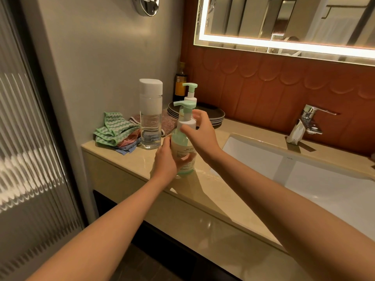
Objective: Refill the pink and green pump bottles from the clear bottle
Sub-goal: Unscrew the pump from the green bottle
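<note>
A green pump bottle (pixel 181 143) stands upright on the beige counter (pixel 203 201), left of the sink. My left hand (pixel 166 159) wraps around its lower body. My right hand (pixel 199 131) grips its white collar just under the green pump head. To the left stands the tall clear bottle (pixel 150 118) with a white cap on it, partly filled with clear liquid. Behind the held bottle rises a second pump bottle (pixel 190 92) with a green pump head; its body is hidden, so I cannot tell its colour.
Folded cloths (pixel 115 130) lie at the counter's left end by the wall. A stack of dark plates (pixel 215 115) and a dark glass bottle (pixel 180 82) stand at the back. The white sink (pixel 304 175) with a chrome tap (pixel 309 120) fills the right side.
</note>
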`<action>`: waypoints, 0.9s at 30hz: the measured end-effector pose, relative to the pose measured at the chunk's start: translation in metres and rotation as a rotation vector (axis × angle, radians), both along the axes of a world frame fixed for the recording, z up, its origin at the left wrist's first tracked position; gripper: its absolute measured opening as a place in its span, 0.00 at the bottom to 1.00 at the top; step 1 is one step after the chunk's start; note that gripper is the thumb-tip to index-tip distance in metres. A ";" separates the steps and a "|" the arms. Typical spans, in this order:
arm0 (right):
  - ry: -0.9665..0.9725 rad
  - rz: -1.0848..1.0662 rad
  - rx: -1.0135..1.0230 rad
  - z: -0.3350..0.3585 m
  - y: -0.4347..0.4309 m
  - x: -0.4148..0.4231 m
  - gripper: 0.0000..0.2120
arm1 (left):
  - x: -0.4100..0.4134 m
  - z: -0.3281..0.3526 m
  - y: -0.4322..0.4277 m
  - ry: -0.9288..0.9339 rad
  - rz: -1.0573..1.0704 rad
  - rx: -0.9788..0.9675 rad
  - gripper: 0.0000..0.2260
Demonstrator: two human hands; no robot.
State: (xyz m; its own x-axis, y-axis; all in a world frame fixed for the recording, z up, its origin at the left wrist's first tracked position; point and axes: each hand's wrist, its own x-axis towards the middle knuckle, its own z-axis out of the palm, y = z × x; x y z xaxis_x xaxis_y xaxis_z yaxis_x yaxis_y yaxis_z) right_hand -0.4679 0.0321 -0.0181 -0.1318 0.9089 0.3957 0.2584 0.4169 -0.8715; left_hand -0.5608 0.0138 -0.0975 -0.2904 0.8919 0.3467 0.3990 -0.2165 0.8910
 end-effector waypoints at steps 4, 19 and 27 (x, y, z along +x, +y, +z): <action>-0.092 -0.127 0.069 0.001 0.003 -0.002 0.26 | 0.000 -0.001 0.002 -0.025 0.012 -0.024 0.31; -0.111 -0.032 0.075 0.012 -0.001 0.006 0.21 | -0.002 -0.002 0.009 -0.095 0.006 -0.052 0.34; 0.151 -0.161 0.114 0.068 0.007 0.026 0.16 | -0.013 0.004 0.004 -0.024 -0.028 -0.014 0.31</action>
State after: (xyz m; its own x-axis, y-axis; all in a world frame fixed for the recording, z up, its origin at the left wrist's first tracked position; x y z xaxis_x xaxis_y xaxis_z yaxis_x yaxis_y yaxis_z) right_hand -0.4419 0.0390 0.0497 0.0789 0.8617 0.5012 0.2001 0.4789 -0.8548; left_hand -0.5734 0.0176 -0.0932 -0.2731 0.9044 0.3277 0.3712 -0.2152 0.9033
